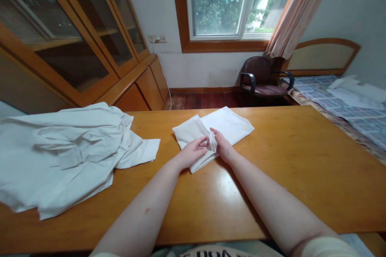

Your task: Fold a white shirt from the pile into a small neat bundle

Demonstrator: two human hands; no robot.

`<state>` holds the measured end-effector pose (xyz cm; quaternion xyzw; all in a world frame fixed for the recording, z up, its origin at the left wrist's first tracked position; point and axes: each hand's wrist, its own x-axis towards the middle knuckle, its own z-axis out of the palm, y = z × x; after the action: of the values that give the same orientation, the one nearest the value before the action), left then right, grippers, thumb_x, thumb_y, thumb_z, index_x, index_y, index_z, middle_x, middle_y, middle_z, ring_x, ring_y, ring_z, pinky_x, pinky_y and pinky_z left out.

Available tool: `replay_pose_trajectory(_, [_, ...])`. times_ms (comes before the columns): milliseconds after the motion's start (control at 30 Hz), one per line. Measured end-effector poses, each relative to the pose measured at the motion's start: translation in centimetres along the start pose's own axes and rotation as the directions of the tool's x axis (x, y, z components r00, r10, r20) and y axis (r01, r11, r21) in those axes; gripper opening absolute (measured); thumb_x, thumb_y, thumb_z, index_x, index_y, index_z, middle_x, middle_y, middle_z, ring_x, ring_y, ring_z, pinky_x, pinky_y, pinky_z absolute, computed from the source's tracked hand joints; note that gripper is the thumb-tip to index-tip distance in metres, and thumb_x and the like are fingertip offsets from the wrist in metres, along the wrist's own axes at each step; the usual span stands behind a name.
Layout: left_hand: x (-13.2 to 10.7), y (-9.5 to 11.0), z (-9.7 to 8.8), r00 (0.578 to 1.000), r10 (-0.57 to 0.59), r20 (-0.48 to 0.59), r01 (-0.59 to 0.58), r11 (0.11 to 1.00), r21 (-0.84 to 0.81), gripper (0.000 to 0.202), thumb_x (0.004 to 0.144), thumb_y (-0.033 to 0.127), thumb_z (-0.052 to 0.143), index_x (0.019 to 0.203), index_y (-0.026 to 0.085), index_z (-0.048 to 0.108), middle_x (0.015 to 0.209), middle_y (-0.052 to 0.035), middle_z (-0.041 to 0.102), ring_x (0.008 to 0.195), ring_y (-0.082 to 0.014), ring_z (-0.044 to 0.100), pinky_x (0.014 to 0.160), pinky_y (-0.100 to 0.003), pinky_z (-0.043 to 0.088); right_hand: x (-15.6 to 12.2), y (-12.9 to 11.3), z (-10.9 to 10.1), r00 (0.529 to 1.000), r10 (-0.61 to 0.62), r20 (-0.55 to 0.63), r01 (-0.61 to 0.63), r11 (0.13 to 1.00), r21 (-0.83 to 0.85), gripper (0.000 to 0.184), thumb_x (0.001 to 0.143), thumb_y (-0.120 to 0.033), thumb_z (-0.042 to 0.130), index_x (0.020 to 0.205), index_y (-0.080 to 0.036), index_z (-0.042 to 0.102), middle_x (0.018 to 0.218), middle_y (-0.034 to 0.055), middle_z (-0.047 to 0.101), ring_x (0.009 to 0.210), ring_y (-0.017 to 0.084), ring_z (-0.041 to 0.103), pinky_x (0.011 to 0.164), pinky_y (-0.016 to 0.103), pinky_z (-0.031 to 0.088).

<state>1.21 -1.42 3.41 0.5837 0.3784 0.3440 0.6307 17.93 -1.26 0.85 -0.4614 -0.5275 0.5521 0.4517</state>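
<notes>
A folded white cloth (230, 124) lies on the wooden table (289, 156) in front of me, with a small bunched part standing up in its middle. From the left, my left hand (194, 150) has its fingers curled in at that bunch. My right hand (223, 144) closes on the bunch from the other side, its thumb hidden. Both palms rest low over the cloth and cover part of it. To the left lies a large, rumpled white garment (81, 148), with what looks like a sleeve pointing toward the folded cloth.
A glass-door wooden cabinet (90, 28) stands along the left wall. Beyond the table's far edge are a maroon armchair (261, 74) and a window (220, 4) with a pink curtain (304, 12). A bed with checked bedding (325, 100) stands at the right.
</notes>
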Motion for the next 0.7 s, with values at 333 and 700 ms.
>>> replay_pose_trajectory(333, [-0.3,0.4,-1.3,0.977,0.214,0.003,-0.181,0.817,0.548,0.043,0.080,0.024,0.053,0.123,0.021,0.057,0.128,-0.0082,0.056,0.114,-0.0228,0.055,0.101,-0.039,0.042,-1.0,-1.3,-0.9,0.987,-0.122,-0.102,0.062,0.884,-0.464,0.086,0.069,-0.046,0.066,0.141,-0.020,0.027,0.134,0.0132,0.048,0.115,0.025,0.051,0.098,0.041,0.039])
replay_pose_trajectory(700, [0.2,0.4,-6.5,0.887,0.166,-0.431,0.342,0.391,0.855,0.085,0.073,0.046,0.062,0.144,0.015,0.024,0.149,-0.0159,0.027,0.135,-0.0323,0.027,0.109,-0.043,0.024,-1.2,-3.4,-1.2,0.948,0.017,-0.319,-0.294,0.434,-0.852,0.051,0.077,-0.049,0.055,0.117,-0.018,0.053,0.099,0.0117,0.068,0.094,0.028,0.062,0.081,0.036,0.043])
